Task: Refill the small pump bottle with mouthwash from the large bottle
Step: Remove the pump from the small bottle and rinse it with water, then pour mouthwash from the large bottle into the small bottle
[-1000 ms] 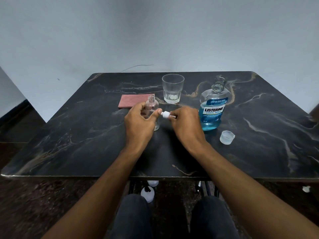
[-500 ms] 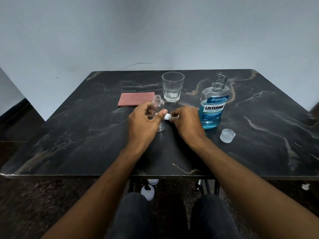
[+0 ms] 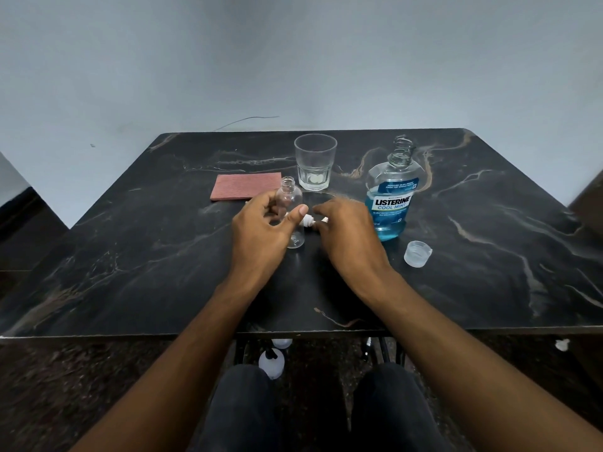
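Since a second earlier, the left hand (image 3: 261, 230) had loosened off the small pump bottle (image 3: 291, 210), fingers spread and relaxed around it, thumb just beside its body. Head view: the bottle stood upright and uncapped at counter (image 3: 130, 256) centre. At its 3 o'clock the right hand (image 3: 346, 233) pinched the white pump head (image 3: 308, 220). The uncapped large mouthwash bottle (image 3: 390, 197) stood further at 3 o'clock, its cap (image 3: 417, 253) at 4 o'clock.
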